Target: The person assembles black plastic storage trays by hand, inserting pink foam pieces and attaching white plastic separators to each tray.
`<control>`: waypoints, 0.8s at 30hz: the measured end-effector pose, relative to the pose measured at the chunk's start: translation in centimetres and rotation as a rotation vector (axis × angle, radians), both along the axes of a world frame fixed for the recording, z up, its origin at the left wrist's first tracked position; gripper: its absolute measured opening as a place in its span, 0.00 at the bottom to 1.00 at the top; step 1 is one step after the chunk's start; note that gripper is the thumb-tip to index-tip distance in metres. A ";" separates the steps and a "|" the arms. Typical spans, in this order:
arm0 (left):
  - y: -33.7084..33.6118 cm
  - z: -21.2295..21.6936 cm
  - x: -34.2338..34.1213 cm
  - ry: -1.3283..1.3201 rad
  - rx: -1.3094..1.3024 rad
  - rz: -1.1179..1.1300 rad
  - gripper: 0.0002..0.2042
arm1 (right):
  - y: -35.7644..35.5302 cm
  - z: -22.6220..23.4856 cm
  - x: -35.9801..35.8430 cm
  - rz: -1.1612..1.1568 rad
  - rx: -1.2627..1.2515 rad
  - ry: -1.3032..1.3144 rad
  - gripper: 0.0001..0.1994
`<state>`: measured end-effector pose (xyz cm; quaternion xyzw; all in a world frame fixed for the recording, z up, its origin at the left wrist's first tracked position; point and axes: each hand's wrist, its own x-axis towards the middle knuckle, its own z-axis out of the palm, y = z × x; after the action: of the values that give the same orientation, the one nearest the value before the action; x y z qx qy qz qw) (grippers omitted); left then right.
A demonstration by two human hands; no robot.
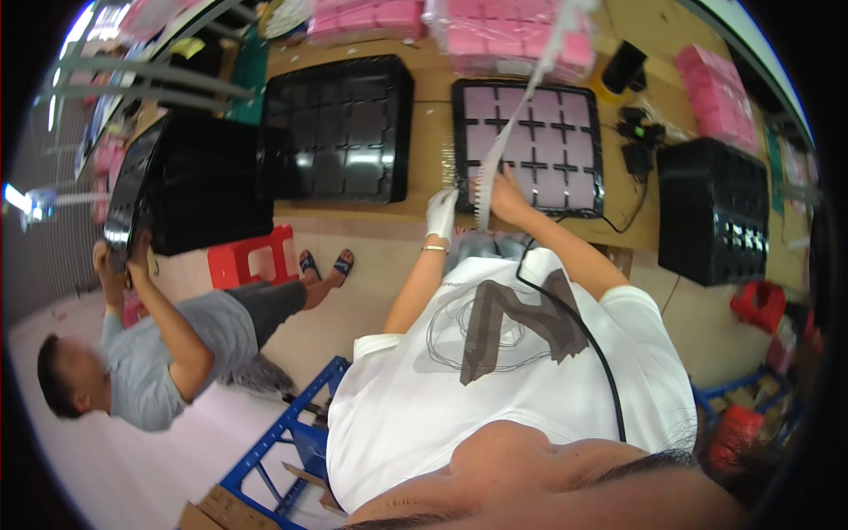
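Note:
In front of me on the bench lies a black plastic tray (533, 150) with lilac panels between black cross-shaped ribs. My left hand (441, 212), in a white glove, is at its near left corner, fingers closed; what they hold is too small to make out. Bare and with fingers apart, my right hand (508, 196) rests on the tray's near left part. A white toothed strip (516, 124) hangs down from above and crosses in front of the tray, hiding part of this hand. I cannot tell whether the right hand touches the strip.
Black molded trays stand left (340, 132) and right (714, 212). Pink foam blocks (512, 35) in clear wrap lie behind. A black cable (638, 208) runs along the tray's right. At left, another person (190, 340) holds a large black tray (190, 190) near a red stool (254, 256).

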<state>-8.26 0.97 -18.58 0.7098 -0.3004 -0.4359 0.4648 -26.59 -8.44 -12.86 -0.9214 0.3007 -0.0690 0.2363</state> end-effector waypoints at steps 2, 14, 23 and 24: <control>-1.9 3.5 -0.9 0.254 0.147 0.086 0.20 | -0.4 0.1 -1.2 -0.346 1.430 -0.708 0.32; -0.3 38.1 6.7 -0.311 -0.252 0.085 0.17 | 2.0 15.7 -7.7 -0.012 1.309 -0.848 0.16; 4.5 44.8 7.2 -0.952 -0.261 0.289 0.03 | 0.5 15.6 -5.4 -0.224 1.244 -0.690 0.17; 3.4 43.3 7.2 -1.125 -0.242 0.230 0.03 | 0.3 15.2 -5.1 -0.218 1.230 -0.666 0.17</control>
<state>-1.06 4.38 24.69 0.8018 -0.4698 0.0983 0.3561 -31.73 -8.17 2.36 -0.5152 0.2876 -0.1883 0.7851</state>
